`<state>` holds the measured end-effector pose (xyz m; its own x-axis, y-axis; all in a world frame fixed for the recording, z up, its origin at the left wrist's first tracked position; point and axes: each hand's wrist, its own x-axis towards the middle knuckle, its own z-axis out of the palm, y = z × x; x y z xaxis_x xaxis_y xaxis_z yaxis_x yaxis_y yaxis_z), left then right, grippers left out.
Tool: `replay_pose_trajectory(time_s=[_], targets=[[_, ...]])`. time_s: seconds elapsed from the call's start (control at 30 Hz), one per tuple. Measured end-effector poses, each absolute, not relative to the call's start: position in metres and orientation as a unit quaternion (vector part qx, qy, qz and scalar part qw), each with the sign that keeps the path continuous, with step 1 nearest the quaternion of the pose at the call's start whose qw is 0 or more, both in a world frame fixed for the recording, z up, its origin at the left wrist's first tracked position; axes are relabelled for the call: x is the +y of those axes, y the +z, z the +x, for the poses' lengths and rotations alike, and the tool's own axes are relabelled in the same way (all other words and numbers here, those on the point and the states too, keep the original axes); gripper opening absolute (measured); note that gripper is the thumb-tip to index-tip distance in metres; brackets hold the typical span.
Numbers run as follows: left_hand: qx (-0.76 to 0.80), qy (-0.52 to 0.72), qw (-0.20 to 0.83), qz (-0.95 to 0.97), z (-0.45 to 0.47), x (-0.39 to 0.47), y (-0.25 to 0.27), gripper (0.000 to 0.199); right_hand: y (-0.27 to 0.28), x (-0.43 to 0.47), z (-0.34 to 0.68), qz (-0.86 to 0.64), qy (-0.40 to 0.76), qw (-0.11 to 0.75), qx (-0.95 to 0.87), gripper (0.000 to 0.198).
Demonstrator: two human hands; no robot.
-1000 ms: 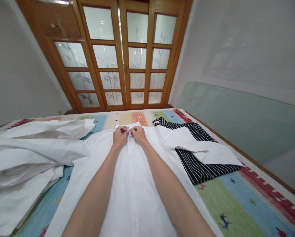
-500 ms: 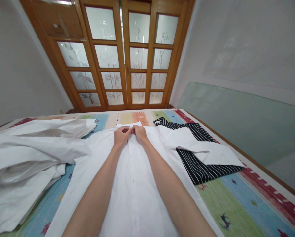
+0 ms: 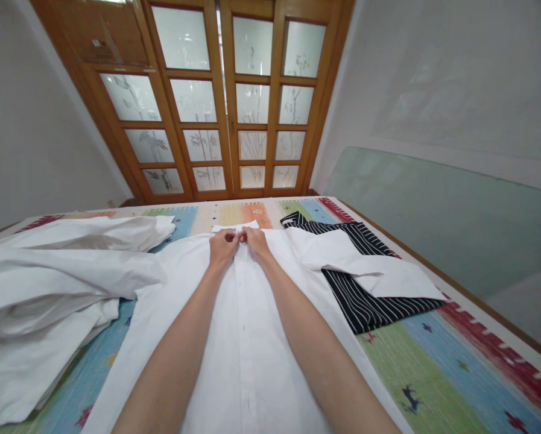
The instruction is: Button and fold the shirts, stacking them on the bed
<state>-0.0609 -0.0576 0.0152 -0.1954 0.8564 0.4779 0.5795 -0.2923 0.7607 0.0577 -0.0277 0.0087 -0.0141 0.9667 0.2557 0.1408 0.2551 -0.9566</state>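
Observation:
A white button-up shirt (image 3: 225, 337) lies spread front side up, its collar at the far end and its button placket running down the middle. Just below the collar, my left hand (image 3: 224, 245) pinches the fabric at the top of the placket. My right hand (image 3: 254, 242) is closed on the same spot, its fingertips almost meeting those of the left. Whatever button sits between the fingers is too small to make out. One sleeve (image 3: 370, 271) stretches to the right, over a black garment with white stripes (image 3: 365, 307).
More white clothing (image 3: 39, 337) is heaped on the left, overlapping the shirt's other sleeve. Everything rests on a colourful patterned cover (image 3: 437, 355). A pale green panel (image 3: 442, 223) borders the right side. Wooden doors with glass panes (image 3: 227, 138) stand at the far end.
Both hands stay at the collar; their fingers have shifted slightly against each other. The whole view has moved a little. The shirt and other clothes lie as before.

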Motion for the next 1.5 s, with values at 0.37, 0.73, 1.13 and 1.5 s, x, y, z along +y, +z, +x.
replay_pose_trajectory(time_s=[0.37,0.73,1.13,1.5], targets=[[0.584,0.5,0.134,0.625,-0.0669,-0.0511,0.009,0.015,0.0099,-0.0283,0.0599,-0.494,0.338,0.491,-0.633,0.031],[0.586,0.498,0.128,0.626,-0.0652,-0.0538,0.0125,0.013,0.0091,-0.0292,0.0596,-0.495,0.305,0.488,-0.651,0.02],[0.566,0.514,0.122,0.633,-0.0662,-0.0517,0.0116,0.003,0.0063,-0.025,0.0603,-0.49,0.3,0.479,-0.664,0.006],[0.579,0.51,0.148,0.619,-0.0642,-0.0527,0.0123,0.017,0.004,-0.0253,0.0582,-0.516,0.257,0.456,-0.678,0.01]])
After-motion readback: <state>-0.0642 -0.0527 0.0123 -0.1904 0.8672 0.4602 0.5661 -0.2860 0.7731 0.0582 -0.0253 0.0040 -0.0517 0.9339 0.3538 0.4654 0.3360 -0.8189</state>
